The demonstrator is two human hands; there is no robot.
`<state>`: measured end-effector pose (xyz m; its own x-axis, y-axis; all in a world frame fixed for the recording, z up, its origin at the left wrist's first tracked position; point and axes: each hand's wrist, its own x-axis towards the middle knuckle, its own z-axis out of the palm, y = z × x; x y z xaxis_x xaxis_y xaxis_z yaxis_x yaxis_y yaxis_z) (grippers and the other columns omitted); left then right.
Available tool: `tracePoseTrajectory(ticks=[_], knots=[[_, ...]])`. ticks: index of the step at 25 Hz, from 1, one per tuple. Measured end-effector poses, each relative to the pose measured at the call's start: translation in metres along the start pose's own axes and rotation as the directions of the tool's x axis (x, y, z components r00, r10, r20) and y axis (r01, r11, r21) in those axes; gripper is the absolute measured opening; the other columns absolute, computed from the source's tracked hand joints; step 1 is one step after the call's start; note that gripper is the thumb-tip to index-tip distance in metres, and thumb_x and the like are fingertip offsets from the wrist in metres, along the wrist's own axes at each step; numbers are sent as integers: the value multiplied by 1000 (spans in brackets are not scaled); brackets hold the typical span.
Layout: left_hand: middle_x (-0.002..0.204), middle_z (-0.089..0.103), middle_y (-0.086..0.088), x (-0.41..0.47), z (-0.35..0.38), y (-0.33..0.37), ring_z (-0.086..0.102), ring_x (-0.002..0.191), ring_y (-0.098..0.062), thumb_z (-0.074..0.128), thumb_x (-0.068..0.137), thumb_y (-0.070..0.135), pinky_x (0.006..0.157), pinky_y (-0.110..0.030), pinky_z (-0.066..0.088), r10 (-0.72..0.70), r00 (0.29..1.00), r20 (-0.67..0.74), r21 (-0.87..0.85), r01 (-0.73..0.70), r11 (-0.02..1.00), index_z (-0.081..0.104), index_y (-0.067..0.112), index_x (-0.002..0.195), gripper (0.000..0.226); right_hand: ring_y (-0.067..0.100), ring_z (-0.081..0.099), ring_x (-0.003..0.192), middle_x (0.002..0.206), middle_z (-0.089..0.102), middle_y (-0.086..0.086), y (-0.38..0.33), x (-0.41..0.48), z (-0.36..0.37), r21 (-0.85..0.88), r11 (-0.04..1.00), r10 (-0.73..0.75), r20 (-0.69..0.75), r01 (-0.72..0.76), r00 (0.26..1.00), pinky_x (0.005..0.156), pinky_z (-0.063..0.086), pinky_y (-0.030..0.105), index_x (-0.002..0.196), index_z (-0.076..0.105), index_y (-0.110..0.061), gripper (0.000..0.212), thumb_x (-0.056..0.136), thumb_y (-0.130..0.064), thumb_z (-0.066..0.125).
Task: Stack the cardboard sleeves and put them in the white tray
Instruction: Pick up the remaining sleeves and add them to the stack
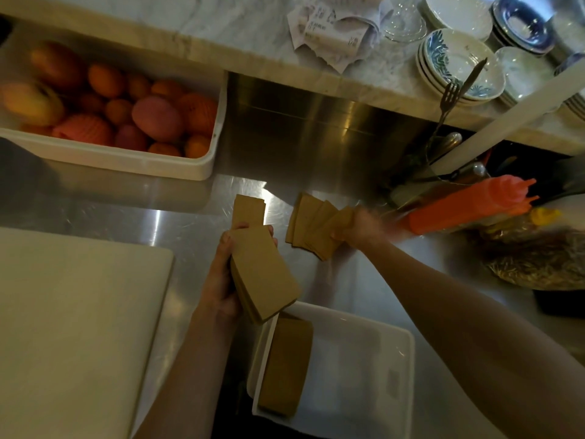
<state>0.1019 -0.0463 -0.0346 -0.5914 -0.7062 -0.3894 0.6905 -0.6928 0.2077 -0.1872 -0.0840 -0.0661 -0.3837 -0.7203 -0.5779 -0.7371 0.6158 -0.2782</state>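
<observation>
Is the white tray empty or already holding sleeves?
Partly filled: one stack of sleeves lies along the left wall of the white tray; its right side is bare.

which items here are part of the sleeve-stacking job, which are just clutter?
Job:
- sleeve stack in left hand
- fanned sleeves in right hand
- loose sleeves on counter
- stacked sleeves in white tray

Clutter:
- fruit bin
- cutting board
- bowls
- fork
- orange squeeze bottle
- receipts
</observation>
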Motion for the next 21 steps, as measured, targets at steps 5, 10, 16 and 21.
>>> tracePoseTrajectory(ticks=[5,10,16,21], knots=[[125,64,-10,1,4,-2,68,105,-23,96,48,46,81,-44,60,-8,1000,-23,12,9,1000,69,31,111,70,23,52,114,131,49,11,-3,-34,-10,349,936,-38,18,30,999,88,47,35,136,36,-11,65,82,-14,73],[123,65,-9,-4,7,-3,68,105,-24,96,49,47,80,-43,60,-13,1000,-21,98,15,995,52,25,129,94,24,48,123,137,43,4,-17,-92,-53,394,908,-179,58,142,982,101,46,43,144,29,-19,62,91,-13,62],[109,74,-8,-24,13,-5,73,95,-22,94,41,57,79,-43,61,-31,999,-17,239,34,970,79,18,106,77,20,59,109,116,56,2,-50,-175,-108,321,863,-456,161,391,875,93,53,43,128,44,-23,44,90,-8,60],[130,65,-17,-40,24,-11,67,110,-35,93,30,65,86,-52,58,1,994,-113,360,40,932,54,19,139,124,11,58,109,123,54,-6,-94,-224,-104,178,833,-553,293,523,780,86,53,28,135,41,-28,50,92,-8,57]])
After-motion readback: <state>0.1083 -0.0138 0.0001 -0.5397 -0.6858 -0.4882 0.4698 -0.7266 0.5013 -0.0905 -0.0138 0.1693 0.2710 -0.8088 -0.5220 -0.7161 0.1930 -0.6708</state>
